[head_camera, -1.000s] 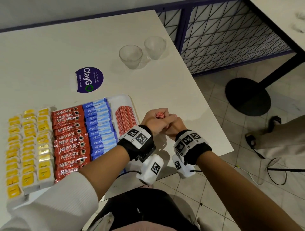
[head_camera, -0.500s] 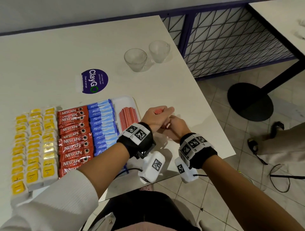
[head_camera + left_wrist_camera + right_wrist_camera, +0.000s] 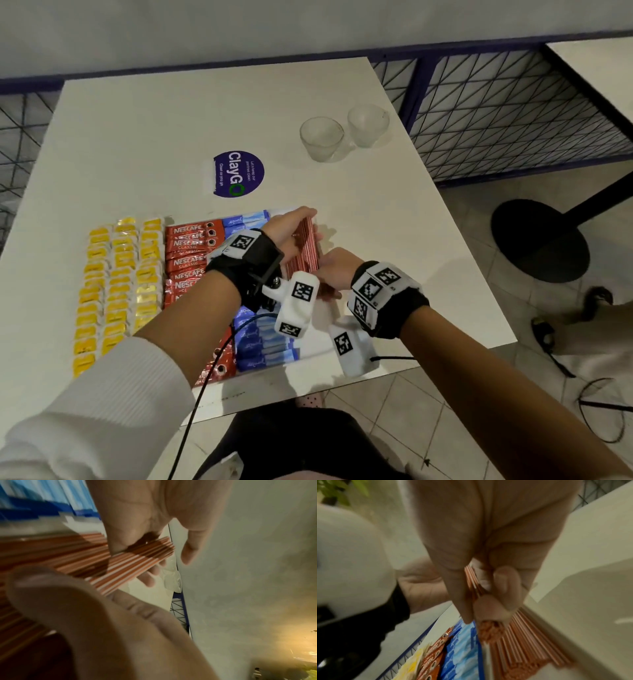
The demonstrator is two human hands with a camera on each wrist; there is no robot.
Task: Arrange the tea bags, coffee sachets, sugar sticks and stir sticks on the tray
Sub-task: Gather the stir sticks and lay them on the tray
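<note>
both hands' fingers (image 3: 118, 543) clamped on stir sticks (image 3: 303, 253) over tray (image 3: 322, 342)

There are two hands, the left hand (image 3: 289, 233) and the right hand (image 3: 334, 270). Two clear glass cups (image 3: 322, 138) stand side by side on one white table (image 3: 154, 137). There is one round purple sticker (image 3: 238, 174) and one tray (image 3: 317, 342). The yellow tea bags (image 3: 118, 274) lie in three rows. The red coffee sachets (image 3: 188, 250) make one row, and so do the blue sugar sticks (image 3: 260, 335). The orange stir sticks (image 3: 303, 253) are too many and too close to count.
</note>
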